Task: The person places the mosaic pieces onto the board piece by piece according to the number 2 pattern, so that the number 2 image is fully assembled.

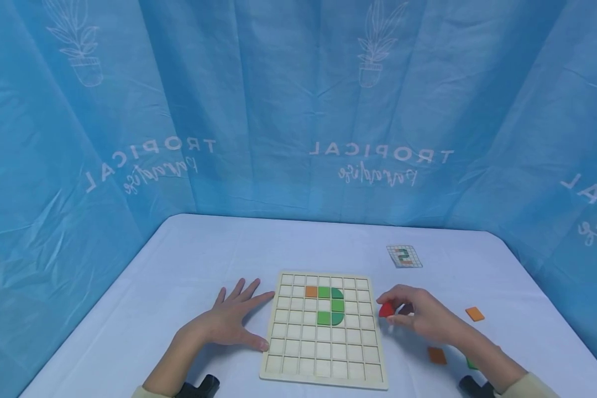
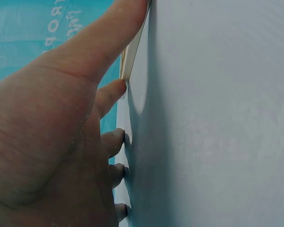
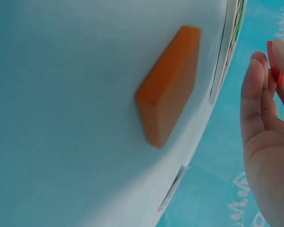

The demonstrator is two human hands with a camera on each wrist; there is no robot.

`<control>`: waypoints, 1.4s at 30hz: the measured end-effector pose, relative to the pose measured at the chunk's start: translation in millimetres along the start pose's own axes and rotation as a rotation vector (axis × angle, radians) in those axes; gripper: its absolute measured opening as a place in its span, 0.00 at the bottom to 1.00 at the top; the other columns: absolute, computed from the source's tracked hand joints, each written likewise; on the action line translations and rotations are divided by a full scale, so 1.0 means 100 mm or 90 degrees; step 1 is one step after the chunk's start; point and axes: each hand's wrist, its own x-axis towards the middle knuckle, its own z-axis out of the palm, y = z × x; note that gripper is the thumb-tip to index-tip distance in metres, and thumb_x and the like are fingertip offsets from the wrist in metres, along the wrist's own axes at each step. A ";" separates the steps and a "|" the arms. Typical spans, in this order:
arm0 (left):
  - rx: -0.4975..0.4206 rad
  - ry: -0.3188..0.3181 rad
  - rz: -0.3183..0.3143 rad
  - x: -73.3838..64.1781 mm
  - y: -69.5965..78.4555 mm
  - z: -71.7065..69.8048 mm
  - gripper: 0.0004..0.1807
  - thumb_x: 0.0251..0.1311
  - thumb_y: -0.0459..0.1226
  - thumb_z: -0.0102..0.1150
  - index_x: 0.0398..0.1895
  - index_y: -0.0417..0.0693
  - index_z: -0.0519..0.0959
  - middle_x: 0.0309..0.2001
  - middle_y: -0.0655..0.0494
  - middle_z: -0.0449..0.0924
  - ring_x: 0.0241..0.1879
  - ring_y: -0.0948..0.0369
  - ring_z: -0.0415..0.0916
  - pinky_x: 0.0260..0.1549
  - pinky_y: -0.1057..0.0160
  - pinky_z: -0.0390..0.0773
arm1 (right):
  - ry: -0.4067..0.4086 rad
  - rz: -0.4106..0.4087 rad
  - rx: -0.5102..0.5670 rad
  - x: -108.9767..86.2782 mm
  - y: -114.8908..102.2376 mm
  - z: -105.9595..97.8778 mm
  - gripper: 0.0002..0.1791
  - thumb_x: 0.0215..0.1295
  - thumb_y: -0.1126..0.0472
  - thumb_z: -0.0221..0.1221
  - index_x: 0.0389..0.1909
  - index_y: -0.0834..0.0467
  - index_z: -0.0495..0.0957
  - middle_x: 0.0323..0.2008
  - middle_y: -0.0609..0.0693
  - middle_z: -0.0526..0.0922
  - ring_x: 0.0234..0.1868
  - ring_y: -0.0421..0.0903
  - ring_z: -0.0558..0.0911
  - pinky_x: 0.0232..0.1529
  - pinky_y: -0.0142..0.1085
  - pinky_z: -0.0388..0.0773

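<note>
My left hand is spread, thumb and index fingertips against the left edge of the wooden grid board. The board lies between my hands. My right hand, fingers bent, pinches a red tile just beside the board's right edge.

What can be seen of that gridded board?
The board is pale and wood-like, with a rim and a seven-by-seven grid of cells. It lies flat on the white table; six tiles, one orange and five green, sit in it. The left hand touches its left edge with thumb and index finger.
</note>
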 end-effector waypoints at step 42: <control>-0.012 0.002 0.003 -0.01 0.02 -0.02 0.58 0.32 0.73 0.64 0.72 0.67 0.61 0.76 0.51 0.42 0.73 0.45 0.29 0.63 0.34 0.29 | -0.002 -0.041 0.085 0.47 -0.43 0.38 0.20 0.53 0.52 0.71 0.47 0.50 0.83 0.36 0.40 0.83 0.35 0.43 0.81 0.37 0.36 0.80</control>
